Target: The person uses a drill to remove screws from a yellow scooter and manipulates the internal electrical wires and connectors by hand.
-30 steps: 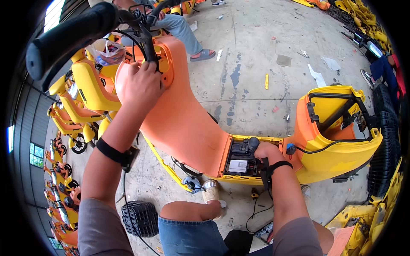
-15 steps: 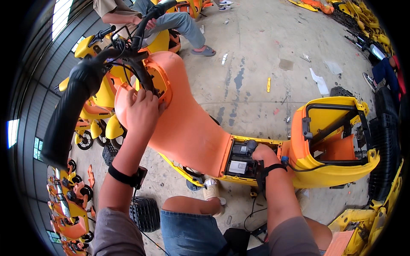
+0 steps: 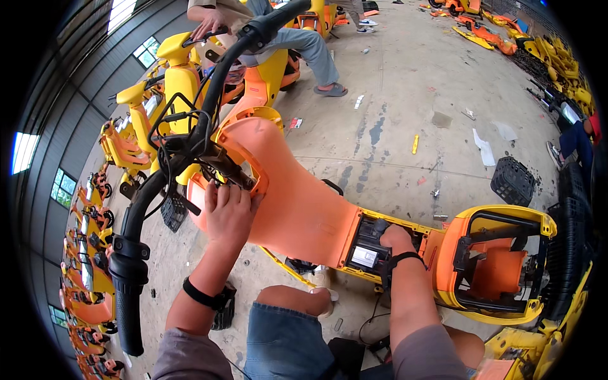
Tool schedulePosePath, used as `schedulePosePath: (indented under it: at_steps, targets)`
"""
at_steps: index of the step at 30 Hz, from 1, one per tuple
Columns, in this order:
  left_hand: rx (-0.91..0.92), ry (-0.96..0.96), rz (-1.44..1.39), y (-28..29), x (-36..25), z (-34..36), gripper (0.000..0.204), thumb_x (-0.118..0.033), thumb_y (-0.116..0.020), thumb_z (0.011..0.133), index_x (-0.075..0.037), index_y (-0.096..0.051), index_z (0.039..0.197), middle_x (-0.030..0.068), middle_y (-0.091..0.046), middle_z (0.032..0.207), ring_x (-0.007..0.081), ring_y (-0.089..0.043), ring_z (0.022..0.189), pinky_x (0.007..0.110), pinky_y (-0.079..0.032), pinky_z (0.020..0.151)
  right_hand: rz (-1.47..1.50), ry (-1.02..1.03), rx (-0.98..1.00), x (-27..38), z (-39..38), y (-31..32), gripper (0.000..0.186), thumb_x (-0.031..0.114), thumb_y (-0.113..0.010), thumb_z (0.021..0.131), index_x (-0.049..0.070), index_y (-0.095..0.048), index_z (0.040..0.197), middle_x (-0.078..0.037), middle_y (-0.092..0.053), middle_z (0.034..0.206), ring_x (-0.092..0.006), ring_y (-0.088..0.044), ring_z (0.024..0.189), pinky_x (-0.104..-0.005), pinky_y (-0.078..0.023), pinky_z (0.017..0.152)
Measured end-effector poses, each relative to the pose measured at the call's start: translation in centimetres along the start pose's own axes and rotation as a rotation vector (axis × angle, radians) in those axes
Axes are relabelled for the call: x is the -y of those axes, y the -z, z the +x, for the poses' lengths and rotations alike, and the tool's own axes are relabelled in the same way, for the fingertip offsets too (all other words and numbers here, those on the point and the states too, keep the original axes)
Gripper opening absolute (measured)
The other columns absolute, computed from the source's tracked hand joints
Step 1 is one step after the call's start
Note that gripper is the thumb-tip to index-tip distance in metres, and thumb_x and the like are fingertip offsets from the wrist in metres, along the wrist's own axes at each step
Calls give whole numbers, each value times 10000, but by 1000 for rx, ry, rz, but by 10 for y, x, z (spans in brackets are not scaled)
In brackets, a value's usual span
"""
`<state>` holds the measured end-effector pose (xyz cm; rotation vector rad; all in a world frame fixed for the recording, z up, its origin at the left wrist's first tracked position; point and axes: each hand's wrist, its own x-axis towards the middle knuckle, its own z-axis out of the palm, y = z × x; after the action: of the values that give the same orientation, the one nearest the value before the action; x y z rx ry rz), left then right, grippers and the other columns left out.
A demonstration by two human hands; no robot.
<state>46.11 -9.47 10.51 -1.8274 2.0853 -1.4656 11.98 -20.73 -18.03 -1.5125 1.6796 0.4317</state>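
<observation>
An orange scooter front panel (image 3: 297,202) stretches before me, below a black handlebar (image 3: 218,82) with loose cables (image 3: 166,136). My left hand (image 3: 229,212) is closed over the panel's upper edge beside the steering column (image 3: 231,171); its fingertips are partly hidden. My right hand (image 3: 397,238) reaches down into the open compartment (image 3: 350,244) behind the panel. Its fingers are bent and mostly out of sight, close to a dark rounded part (image 3: 379,226). A silver box (image 3: 364,256) sits in that compartment. Farther right is the yellow and orange tail frame (image 3: 465,253).
Another person (image 3: 304,50) sits on a yellow scooter beyond the handlebar. Rows of scooters (image 3: 98,253) line the left. A black basket (image 3: 513,180), a yellow tool (image 3: 415,144) and paper scraps (image 3: 484,147) lie on the floor. Yellow panels (image 3: 516,345) are stacked at lower right.
The handlebar has swung, its left grip now lower in view. My view has shifted, showing more of the scooters at left. Both hands stay at the same parts of the scooter.
</observation>
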Motion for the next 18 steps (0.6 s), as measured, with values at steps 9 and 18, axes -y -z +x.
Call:
schedulePosePath:
  at_steps: [9,18]
  targets:
    - [7,17,-38,21,10,-4,295,-365,-744,886,-122,-611,786,20,-550,806,205,-576,885,440,-401,1086,80,-45,2,-6,-28,22,335,121,-632,826,-27,-752,1102,-234,-743,1091,-369,-733,1013,-416,-566,865]
    - [56,-44,-551,141,44,11,378,-32,-748,784,-48,-680,1155,162,-643,1242,415,-579,1257,532,-473,1032,160,29,54,-15,-6,19,144,77,-670,789,-61,-712,785,-163,-710,736,-268,-701,617,-404,-540,572]
